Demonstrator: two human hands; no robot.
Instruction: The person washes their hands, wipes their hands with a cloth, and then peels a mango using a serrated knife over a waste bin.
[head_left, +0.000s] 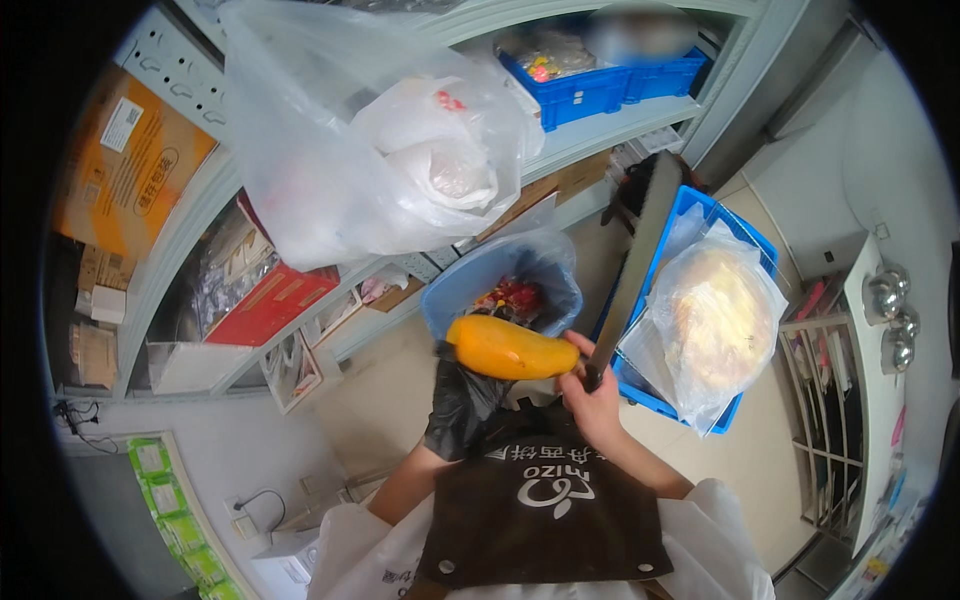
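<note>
My left hand (466, 409), covered by a black plastic glove or bag, supports a large yellow-orange fruit (514, 349), a mango or papaya, from below and its left end. The fruit lies crosswise in front of my apron. In my right hand (596, 401) is the black handle of a long bread knife (637, 262), whose blade points up and away to the right. Fingers of that hand also reach the fruit's right end. Just beyond the fruit stands a blue waste bin (442, 296) with a clear liner and red and yellow scraps inside.
A blue crate (694, 196) at right carries a wire rack and a plastic-wrapped round yellowish item (724, 322). A big translucent plastic bag (315, 165) with white contents is at upper left. Shelving (630, 120) beyond holds blue baskets (589, 97); a red box (274, 304) sits lower left.
</note>
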